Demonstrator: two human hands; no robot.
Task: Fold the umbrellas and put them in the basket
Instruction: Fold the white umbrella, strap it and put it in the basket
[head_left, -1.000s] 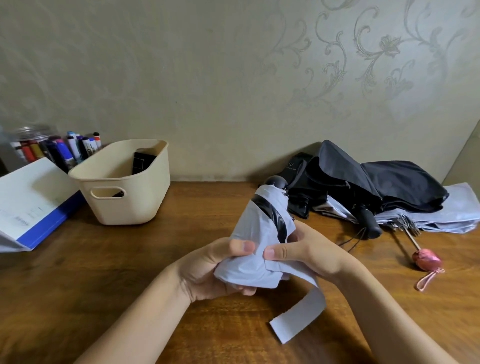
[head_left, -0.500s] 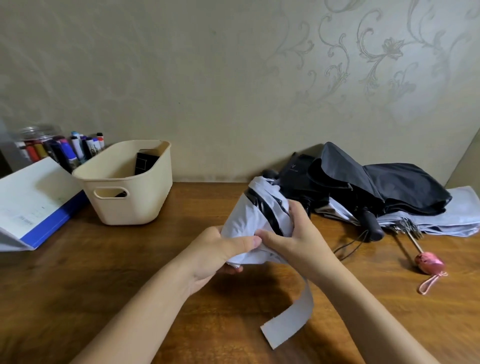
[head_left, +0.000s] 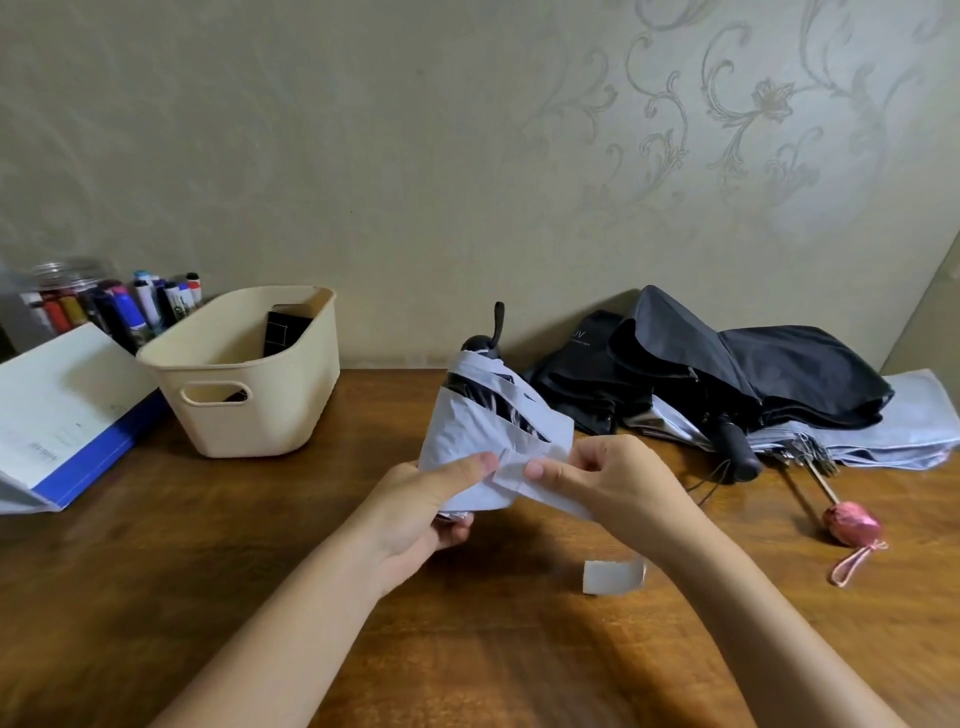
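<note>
My left hand (head_left: 415, 499) gripped the rolled umbrella (head_left: 483, 421), my right hand (head_left: 618, 483) pinched its strap (head_left: 514, 479); I judged the strap needed pulling taut round the folds before fastening.

Between the left hand (head_left: 415, 514) and right hand (head_left: 613, 483), the umbrella (head_left: 483, 431) is pale lilac with a black lining. Left of them stands a cream basket (head_left: 260, 415). Right of them lie a black umbrella (head_left: 779, 374) and a pink handle (head_left: 852, 525). The table (head_left: 156, 571) is brown woodgrain, and the wall (head_left: 415, 156) is beige with scrollwork.

The left hand (head_left: 415, 512) grips a rolled pale umbrella (head_left: 488, 431) over the wooden table (head_left: 156, 571). The right hand (head_left: 613, 483) pinches its closing strap (head_left: 540, 491). A cream basket (head_left: 249, 384) stands well to the left.
</note>
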